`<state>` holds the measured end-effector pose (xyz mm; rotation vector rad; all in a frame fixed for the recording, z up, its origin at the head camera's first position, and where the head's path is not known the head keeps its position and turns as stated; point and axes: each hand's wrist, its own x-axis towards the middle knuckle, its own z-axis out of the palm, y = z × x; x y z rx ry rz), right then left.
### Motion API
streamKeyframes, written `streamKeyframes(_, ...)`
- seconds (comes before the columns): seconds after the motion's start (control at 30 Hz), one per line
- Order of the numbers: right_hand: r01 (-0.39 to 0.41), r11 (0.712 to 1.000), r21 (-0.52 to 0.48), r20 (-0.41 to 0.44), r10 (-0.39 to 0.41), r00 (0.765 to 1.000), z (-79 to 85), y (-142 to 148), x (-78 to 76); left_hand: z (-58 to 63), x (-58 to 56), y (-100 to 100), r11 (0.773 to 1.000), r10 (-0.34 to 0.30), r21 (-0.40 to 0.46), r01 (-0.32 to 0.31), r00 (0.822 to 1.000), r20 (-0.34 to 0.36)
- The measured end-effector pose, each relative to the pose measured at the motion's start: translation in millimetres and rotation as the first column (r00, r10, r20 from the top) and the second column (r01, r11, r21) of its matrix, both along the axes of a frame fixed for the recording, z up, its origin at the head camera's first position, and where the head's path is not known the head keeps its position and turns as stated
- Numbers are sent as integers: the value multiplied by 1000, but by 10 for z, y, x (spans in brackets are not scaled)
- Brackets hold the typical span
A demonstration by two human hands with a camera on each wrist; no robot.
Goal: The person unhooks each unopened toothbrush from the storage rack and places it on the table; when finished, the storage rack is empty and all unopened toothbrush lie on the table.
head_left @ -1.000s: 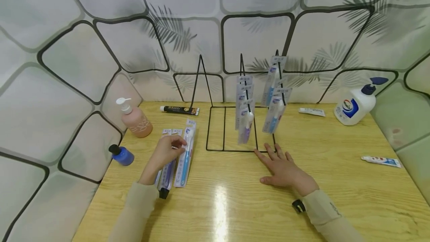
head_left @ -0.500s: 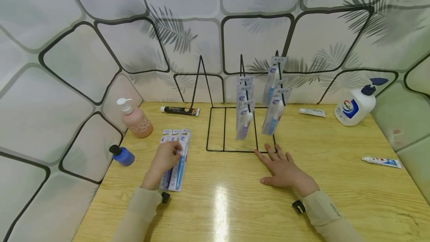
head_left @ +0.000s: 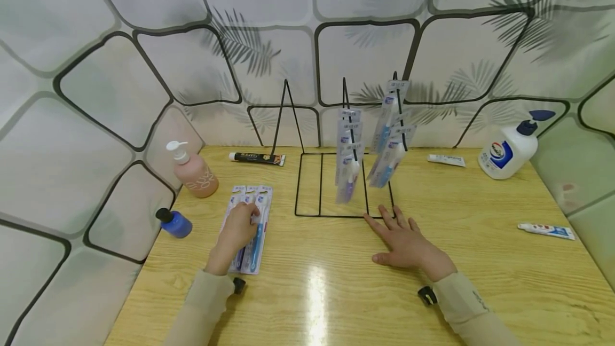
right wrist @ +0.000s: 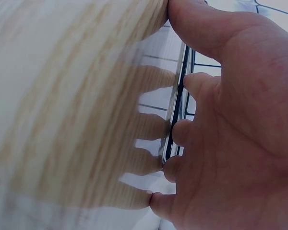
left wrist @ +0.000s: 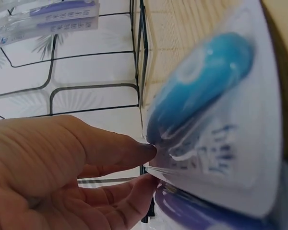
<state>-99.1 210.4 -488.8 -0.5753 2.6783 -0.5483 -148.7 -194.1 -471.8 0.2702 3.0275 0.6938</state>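
My left hand [head_left: 237, 231] pinches the edge of a blue toothbrush in a clear blister pack [left wrist: 201, 120] between thumb and fingertips. This pack lies at the right of a row of toothbrush packs on the table. A purple toothbrush pack [left wrist: 197, 211] shows just beside it, and the hand covers part of the row. My right hand [head_left: 401, 239] rests with fingers spread, its fingertips at the front bar of a black wire rack [head_left: 307, 215]. From the rack's middle arm hang packs with a purple toothbrush [head_left: 352, 180] in front; blue toothbrush packs [head_left: 388, 167] hang from the right arm.
A pink pump bottle [head_left: 197, 175] and a small blue bottle [head_left: 176, 223] stand at left. Behind lies a black toothpaste tube [head_left: 257, 158]. At right are a white pump bottle [head_left: 506, 154], a small white tube [head_left: 447, 160] and another toothpaste tube [head_left: 545, 230].
My left hand has brought the blue toothbrush pack left and toward me, flush with the others in the row. The hanging packs sway slightly. My right hand has stayed in place.
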Motion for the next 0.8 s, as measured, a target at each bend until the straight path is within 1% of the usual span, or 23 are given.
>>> streamKeyframes(0.2, -5, 1000, -5, -8, 5, 1000, 0, 6, 1, 13, 6, 41, 1000, 9, -5, -9, 1000, 6)
streamKeyframes(0.33, -5, 1000, -9, -7, 5, 1000, 6, 7, 4, 52, 26, 116, 1000, 3, -30, -3, 1000, -26)
streamKeyframes(0.4, -2, 1000, -8, -8, 2, 1000, 7, 6, 3, 79, 37, 183, 999, -34, -27, 33, 998, -57)
streamKeyframes(0.47, -1, 1000, -3, -13, 1, 1000, 5, 5, 2, 90, 37, 272, 995, -100, -2, 101, 991, -88)
streamKeyframes(0.5, 0, 1000, 0, -15, 0, 1000, 3, 6, 2, 88, 39, 322, 989, -143, 19, 146, 985, -94)
streamKeyframes(0.57, -1, 1000, 4, -19, 1, 1000, -2, 7, 2, 52, 35, 438, 966, -249, 55, 254, 965, -87)
streamKeyframes(0.6, -2, 1000, 6, -20, 2, 1000, -4, 8, 1, 27, 37, 501, 950, -301, 68, 306, 950, -79)
streamKeyframes(0.63, -2, 1000, 4, -19, 2, 1000, -4, 8, 1, -7, 36, 562, 930, -356, 66, 361, 932, -69)
streamKeyframes(0.67, -3, 1000, 3, -19, 3, 1000, -1, 7, 4, -47, 36, 625, 914, -400, 54, 402, 916, -42)
streamKeyframes(0.73, -3, 1000, -4, -16, 3, 1000, 4, 5, 6, -119, 46, 727, 884, -468, 0, 468, 883, 39)
streamKeyframes(0.8, -1, 1000, -8, -13, 1, 1000, 3, 1, 6, -162, 67, 800, 857, -500, -71, 510, 857, 126)
